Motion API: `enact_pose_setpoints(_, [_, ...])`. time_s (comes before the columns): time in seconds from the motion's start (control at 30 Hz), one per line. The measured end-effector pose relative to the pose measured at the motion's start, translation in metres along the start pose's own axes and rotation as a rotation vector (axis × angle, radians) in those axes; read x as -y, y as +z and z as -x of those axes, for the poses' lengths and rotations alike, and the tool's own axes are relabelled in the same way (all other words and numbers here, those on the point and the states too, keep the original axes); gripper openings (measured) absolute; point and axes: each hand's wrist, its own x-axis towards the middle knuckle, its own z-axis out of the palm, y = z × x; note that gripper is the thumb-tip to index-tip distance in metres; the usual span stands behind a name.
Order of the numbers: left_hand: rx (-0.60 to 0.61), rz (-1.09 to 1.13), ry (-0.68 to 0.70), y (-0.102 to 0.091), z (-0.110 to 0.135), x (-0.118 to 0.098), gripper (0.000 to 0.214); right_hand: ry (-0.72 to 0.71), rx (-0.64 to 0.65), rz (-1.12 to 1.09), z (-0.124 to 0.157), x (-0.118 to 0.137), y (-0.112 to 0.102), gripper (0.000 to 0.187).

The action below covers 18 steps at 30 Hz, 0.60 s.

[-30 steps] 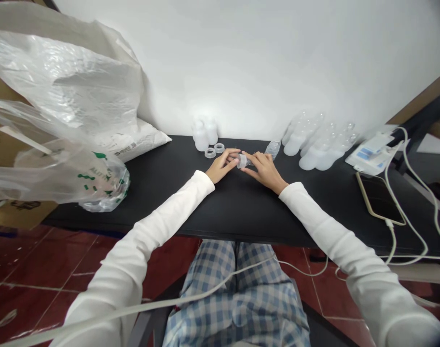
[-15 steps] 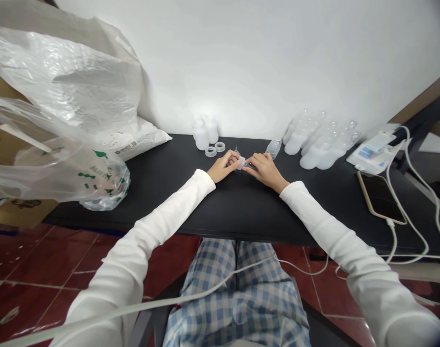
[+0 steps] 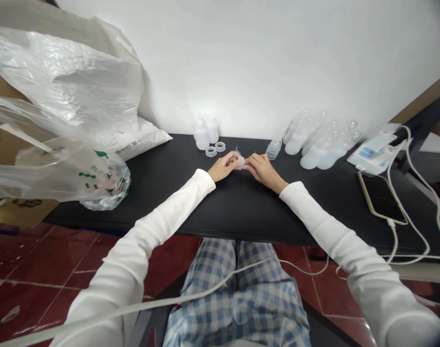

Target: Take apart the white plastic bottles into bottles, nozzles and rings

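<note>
Over the middle of the black table, my left hand [image 3: 223, 166] has its fingers closed round a translucent bottle collar ring [image 3: 240, 163]. My right hand [image 3: 262, 168] meets it from the other side, fingertips pinched at the ring on a small clear piece that is mostly hidden. Just behind my hands lies a small clear part [image 3: 237, 151], partly covered. Two loose collar rings [image 3: 211, 152] lie beyond my left hand, in front of several white bottles [image 3: 202, 137] without caps. Behind my right hand is a stack of clear caps [image 3: 273, 149].
Several bottles with clear teat-like tops [image 3: 310, 156] stand at the back right. A phone [image 3: 382, 197] on a white cable lies near a white-and-blue packet [image 3: 372, 154]. Large plastic bags [image 3: 104, 180] crowd the left end of the black table [image 3: 220, 212]. A cable crosses my lap.
The ring has turned slightly between my hands, and my right fingertips have closed in on it. The clear piece shows less now. The other things have stayed put.
</note>
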Motion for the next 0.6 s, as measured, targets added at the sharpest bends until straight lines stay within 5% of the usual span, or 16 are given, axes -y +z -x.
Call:
enact_pose_setpoints(0.37, [0.022,-0.16,-0.094,0.006,0.006,-0.008,0.026,-0.053,0.034,0.071,-0.002,0.004,-0.003,0.045])
enact_pose_setpoints(0.6, [-0.087,-0.491,-0.122,0.013,0.002,-0.009,0.029,-0.101,0.055,0.167,-0.004,0.002,-0.003,0.044])
